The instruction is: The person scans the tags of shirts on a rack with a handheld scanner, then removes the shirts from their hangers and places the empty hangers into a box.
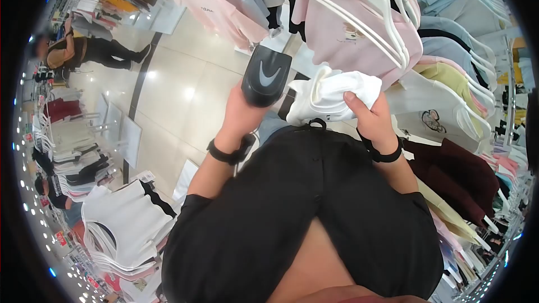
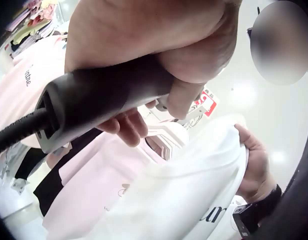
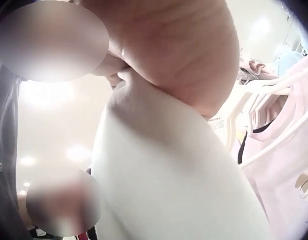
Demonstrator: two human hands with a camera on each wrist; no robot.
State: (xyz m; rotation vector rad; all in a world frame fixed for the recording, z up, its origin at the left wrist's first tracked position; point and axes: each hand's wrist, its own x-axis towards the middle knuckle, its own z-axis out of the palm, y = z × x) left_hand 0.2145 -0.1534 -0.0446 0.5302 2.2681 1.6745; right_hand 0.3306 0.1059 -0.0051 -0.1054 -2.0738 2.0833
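A black handheld scanner (image 1: 267, 76) is gripped in the left hand (image 1: 242, 113); in the left wrist view the fingers curl round its dark handle (image 2: 109, 92), with a cable at its end. The right hand (image 1: 373, 116) pinches a bunched white garment (image 1: 331, 98), thumb on top. That garment (image 2: 169, 190) hangs down with dark lettering near its edge in the left wrist view, the right hand (image 2: 256, 167) at its upper corner. Seen from the right wrist, the white cloth (image 3: 164, 165) falls from under the right hand (image 3: 169, 45).
Pink shirts on white hangers (image 1: 359, 28) hang just beyond the hands, with more racks at right. A light pink shirt (image 1: 210, 8) hangs at upper left. White tops (image 1: 126, 221) hang at lower left. Another person (image 1: 84, 51) stands across the tiled floor (image 1: 185, 87).
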